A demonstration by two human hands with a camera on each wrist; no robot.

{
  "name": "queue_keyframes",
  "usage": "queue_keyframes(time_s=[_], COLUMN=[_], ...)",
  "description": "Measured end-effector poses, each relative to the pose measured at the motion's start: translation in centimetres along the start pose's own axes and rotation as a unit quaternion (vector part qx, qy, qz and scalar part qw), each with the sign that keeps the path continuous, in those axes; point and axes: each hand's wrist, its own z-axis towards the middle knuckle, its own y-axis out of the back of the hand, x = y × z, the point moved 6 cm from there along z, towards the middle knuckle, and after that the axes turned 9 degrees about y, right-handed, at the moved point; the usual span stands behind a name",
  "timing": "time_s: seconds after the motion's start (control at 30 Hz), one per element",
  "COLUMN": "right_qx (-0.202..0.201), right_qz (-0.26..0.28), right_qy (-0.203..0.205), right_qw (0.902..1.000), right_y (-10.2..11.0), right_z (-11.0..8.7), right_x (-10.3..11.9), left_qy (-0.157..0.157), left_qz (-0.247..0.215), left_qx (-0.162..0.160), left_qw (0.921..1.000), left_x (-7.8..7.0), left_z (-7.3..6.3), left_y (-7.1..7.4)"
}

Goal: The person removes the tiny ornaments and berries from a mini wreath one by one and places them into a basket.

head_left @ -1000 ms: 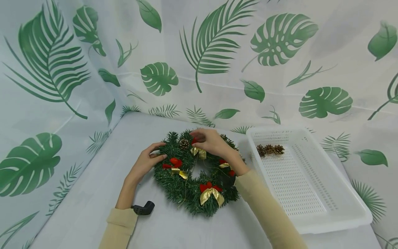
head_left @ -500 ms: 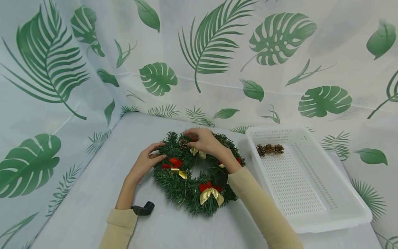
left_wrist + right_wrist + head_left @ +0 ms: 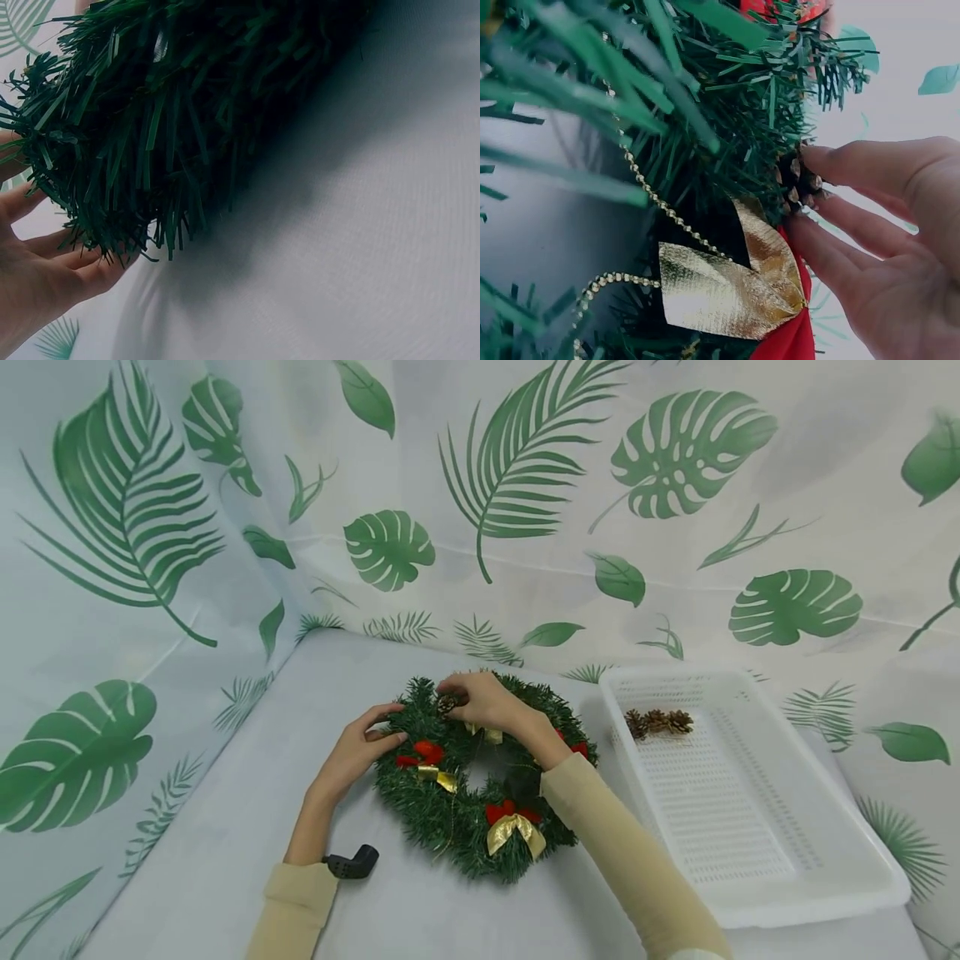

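Note:
A green tinsel wreath [image 3: 420,793] lies on the white-covered table, decorated with red and gold bows and a gold bead string [image 3: 660,201]. At its far-left rim my left hand [image 3: 352,752] holds the wreath between thumb and fingers; in the left wrist view its fingertips [image 3: 105,274] partly sink into the needles. My right hand [image 3: 487,700] reaches over the back of the wreath and pinches a pine cone [image 3: 799,180] between thumb and fingers, against the greenery. Beside that cone sits a gold-and-red bow [image 3: 720,292]. The hand partly covers the cone in the head view.
To the right stands a white perforated plastic basket [image 3: 817,893], with several pine cones [image 3: 658,723] lying at its far-left end. A leaf-printed curtain [image 3: 525,593] rises behind and left of the table. A black device [image 3: 354,863] is strapped to the left wrist.
My right hand has shifted left along the back of the wreath, from the red-and-gold bow to the pine cone, which it now pinches. The left hand keeps its place.

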Motion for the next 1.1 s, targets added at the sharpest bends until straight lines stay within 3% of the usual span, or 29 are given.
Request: queue_keyframes(time_s=[0.63,1.1], right_qx=[-0.027,-0.064], right_qz=[-0.017,0.004], right_qy=[0.012,-0.013], right_qw=[0.9994,0.9979], right_y=[0.3,2.1], right_z=[-0.3,-2.8], right_x=[-0.1,-0.5], left_qy=[-0.006,-0.002], left_qz=[0.0,0.004], left_qx=[0.006,0.005], left_qw=[1.0,1.0], left_x=[0.0,0.0], left_z=[0.1,-0.1], left_y=[-0.2,-0.4])
